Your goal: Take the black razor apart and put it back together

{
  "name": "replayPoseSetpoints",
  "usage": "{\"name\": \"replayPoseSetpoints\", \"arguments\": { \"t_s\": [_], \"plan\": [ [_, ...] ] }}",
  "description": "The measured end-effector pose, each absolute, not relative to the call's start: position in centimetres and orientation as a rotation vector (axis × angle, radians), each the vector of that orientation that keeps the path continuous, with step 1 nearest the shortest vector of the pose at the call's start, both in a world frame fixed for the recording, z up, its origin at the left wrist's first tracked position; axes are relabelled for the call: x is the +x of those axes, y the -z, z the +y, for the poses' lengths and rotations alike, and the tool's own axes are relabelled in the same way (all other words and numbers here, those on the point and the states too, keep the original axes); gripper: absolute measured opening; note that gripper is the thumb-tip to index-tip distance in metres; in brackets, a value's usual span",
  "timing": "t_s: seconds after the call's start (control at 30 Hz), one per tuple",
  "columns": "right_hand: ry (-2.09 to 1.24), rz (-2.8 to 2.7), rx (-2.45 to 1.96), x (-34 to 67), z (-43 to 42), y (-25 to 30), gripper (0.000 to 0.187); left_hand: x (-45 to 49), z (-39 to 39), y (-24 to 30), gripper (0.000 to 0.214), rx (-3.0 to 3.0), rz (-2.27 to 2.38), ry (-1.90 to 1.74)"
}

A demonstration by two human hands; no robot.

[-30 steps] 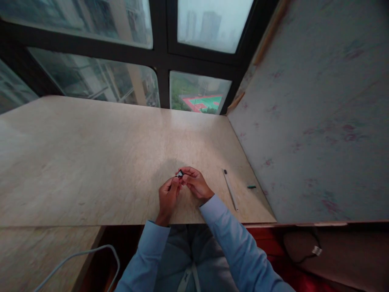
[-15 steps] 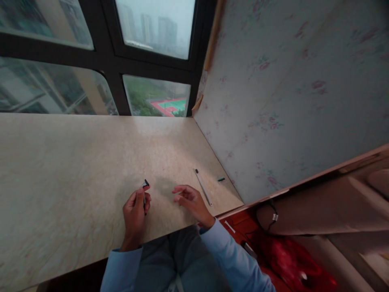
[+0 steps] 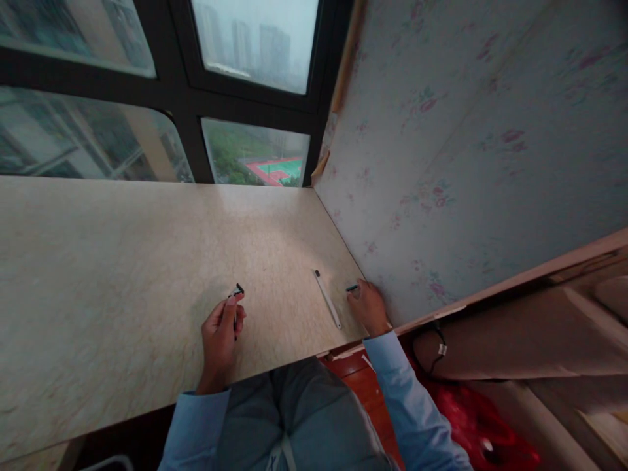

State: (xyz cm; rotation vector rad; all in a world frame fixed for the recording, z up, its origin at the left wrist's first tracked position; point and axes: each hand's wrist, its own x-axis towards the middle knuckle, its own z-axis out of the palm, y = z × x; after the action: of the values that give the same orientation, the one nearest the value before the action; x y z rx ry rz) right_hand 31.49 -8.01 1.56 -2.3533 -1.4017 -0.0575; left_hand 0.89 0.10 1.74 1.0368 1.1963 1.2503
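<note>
Razor-like tool (image 3: 238,290) up in your left hand (image 3: 222,332), your right hand (image 3: 369,307) at the small dark piece (image 3: 352,288) near the wall (image 3: 466,163).
Your left hand grasps the razor-like tool by its handle, thumb against fingers, the dark head angled up above the tabletop (image 3: 122,275). Your right hand is down beside the wall, thumb and forefinger about the small dark piece; at this size I cannot tell whether they grip it or only flank it. As things lie, the razor-like tool is picked up and held, and that much is done; the small dark piece is well apart from it, and the two are not joined. The white stick (image 3: 328,299) lies on the tabletop between your hands, dark end toward the window (image 3: 267,49), with neither hand on it.
</note>
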Motion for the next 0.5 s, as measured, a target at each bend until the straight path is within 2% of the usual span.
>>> {"name": "replayPoseSetpoints", "arguments": {
  "t_s": [0.2,0.5],
  "plan": [
    [0.066,-1.403,-2.169,29.6,-7.6,-2.3,0.039,0.7,0.2,-1.4,0.038,0.993,1.130,-1.245],
    [-0.166,-1.527,-1.819,21.6,-6.2,-4.3,0.041,0.8,-0.2,-1.2,0.038,1.027,1.142,-1.187]
  ]
}}
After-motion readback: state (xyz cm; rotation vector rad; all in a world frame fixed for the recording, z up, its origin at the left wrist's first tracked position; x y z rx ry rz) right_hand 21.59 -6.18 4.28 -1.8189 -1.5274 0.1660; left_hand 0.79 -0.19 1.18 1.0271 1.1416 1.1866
